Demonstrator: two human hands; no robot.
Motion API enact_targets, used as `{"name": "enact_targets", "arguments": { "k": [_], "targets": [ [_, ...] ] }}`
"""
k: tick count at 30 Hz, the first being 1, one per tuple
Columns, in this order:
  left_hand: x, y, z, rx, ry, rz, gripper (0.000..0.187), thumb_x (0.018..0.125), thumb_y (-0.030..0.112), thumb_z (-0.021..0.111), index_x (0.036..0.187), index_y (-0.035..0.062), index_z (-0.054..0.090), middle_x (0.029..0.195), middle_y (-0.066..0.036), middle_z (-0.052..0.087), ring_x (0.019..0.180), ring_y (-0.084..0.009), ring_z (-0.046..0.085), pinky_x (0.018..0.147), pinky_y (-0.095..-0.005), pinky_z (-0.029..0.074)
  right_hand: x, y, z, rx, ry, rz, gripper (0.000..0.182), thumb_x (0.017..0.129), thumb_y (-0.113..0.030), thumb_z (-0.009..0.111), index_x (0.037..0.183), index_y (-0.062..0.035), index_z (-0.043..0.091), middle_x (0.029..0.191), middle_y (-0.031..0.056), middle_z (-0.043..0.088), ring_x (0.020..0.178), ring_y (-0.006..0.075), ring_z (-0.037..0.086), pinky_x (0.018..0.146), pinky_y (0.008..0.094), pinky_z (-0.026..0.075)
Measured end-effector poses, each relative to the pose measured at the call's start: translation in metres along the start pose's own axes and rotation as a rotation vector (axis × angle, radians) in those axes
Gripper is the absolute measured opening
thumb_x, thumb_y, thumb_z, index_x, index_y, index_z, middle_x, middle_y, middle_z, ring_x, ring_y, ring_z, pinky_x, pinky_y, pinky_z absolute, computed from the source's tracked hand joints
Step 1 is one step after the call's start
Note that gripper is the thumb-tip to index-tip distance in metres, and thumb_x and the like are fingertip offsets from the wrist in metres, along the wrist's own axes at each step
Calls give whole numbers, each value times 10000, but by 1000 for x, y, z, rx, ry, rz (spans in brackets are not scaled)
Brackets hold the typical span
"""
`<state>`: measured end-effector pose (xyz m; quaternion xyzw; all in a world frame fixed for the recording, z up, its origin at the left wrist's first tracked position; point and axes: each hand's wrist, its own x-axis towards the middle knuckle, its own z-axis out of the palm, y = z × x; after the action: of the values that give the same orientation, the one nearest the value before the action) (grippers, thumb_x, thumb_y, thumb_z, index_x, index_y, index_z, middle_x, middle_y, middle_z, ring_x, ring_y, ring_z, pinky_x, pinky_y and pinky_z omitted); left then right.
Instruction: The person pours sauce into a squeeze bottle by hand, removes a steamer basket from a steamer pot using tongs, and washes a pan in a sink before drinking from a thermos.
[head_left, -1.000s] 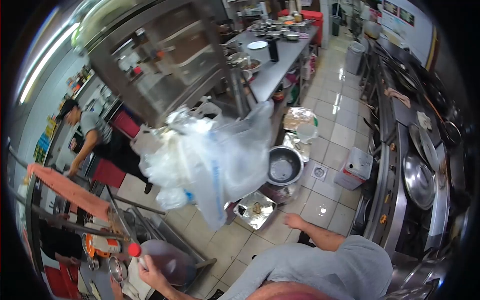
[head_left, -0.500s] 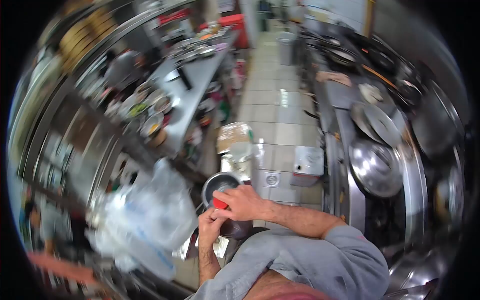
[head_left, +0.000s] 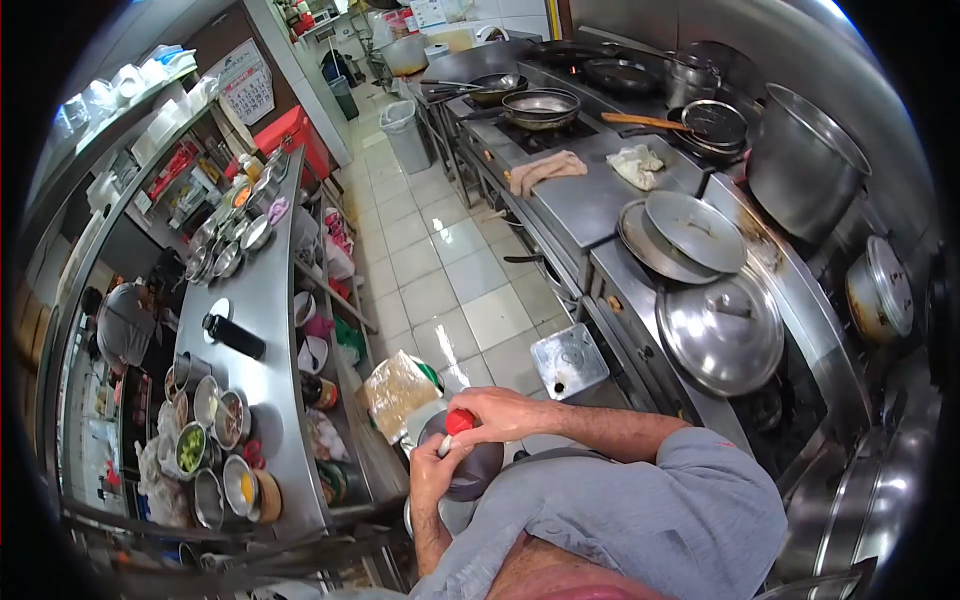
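Note:
Close against my body is a large jug point(head_left: 478, 474) of dark liquid, topped by a red cap point(head_left: 459, 421). My right hand point(head_left: 497, 414) is closed around the cap from above, fingers curled over it. Just below, my left hand point(head_left: 431, 472) is closed at the jug's neck, by its pale handle point(head_left: 445, 446). The hands nearly touch. Part of the jug is hidden by my hands and grey shirt. Just past the hands, a cardboard piece point(head_left: 402, 393) lies low down.
Stoves on the right bear a large domed lid point(head_left: 722, 335), metal plates point(head_left: 695, 231) and a stockpot point(head_left: 806, 160). A square tin point(head_left: 569, 362) stands on the tiled floor. The left steel counter point(head_left: 265, 390) holds bowls and a black bottle point(head_left: 234, 336). A person point(head_left: 128, 325) is beyond it.
My view has swung right, showing more of the stoves, and the clear plastic bag at left has gone from sight. Both hands stay at the jug's top, now away from the metal pot's opening.

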<state>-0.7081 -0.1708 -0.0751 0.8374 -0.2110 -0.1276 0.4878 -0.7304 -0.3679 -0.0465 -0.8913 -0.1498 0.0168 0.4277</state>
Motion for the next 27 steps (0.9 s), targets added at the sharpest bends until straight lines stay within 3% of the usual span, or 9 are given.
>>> {"name": "enact_targets", "arguments": {
  "k": [2,3,6,8,12,16,20,21,27],
  "targets": [
    [37,-5,-10,-2,-22,-32,232,723,206,732,747,6,616,565,-8,526,556,-63,427,503,-263,386,28,16,-12,419,44,-16,493,736,-379,676,1033,-9,543,813,99,573,716,192,568,626,332,452],
    [57,-4,-14,-97,41,-59,222,729,201,726,756,7,622,588,0,538,566,-62,437,514,-259,391,44,34,-17,377,25,64,411,785,-279,659,1075,-15,533,802,57,564,657,112,528,571,268,435],
    [118,-24,-36,-214,217,-81,205,742,178,709,805,-1,631,655,8,563,601,-61,462,551,-242,397,91,102,-26,729,273,149,364,821,-269,628,1080,-31,532,818,46,565,626,103,535,538,254,436],
    [162,-36,-54,-226,323,-90,201,744,171,703,797,-7,628,647,6,555,597,-61,458,544,-239,390,114,136,-58,877,367,369,331,850,-257,596,1099,-55,516,819,34,553,635,104,551,537,240,447],
    [248,-28,-96,-136,482,-146,225,753,194,687,756,-15,606,621,7,529,590,-63,440,535,-247,380,166,227,-129,1284,653,449,369,835,-322,589,1102,-87,492,821,49,554,669,176,580,569,303,462],
    [340,-34,-148,-199,723,-187,263,786,245,662,762,-10,597,655,10,555,601,-71,453,543,-252,387,228,307,-215,1412,734,367,266,864,-331,546,994,-100,535,800,44,596,709,173,596,597,295,475],
    [421,-61,-223,79,1046,-122,345,781,296,666,849,-40,630,776,-96,645,671,-132,559,621,-308,473,305,364,-297,1472,833,371,292,856,-349,558,1002,-102,506,879,71,575,784,214,585,662,333,472],
    [440,-81,-246,-56,1071,-31,385,779,324,671,826,-56,626,741,-121,647,646,-148,566,605,-323,479,326,376,-315,1457,851,339,340,843,-365,572,1037,-101,481,905,80,566,798,219,580,676,343,468],
    [536,-54,-325,112,1474,-168,521,793,444,633,824,-73,575,744,-142,607,577,-212,497,593,-363,469,451,454,-396,1458,1143,421,854,734,-490,655,1338,-68,222,1179,175,413,1026,298,484,822,410,398]
  ]
}}
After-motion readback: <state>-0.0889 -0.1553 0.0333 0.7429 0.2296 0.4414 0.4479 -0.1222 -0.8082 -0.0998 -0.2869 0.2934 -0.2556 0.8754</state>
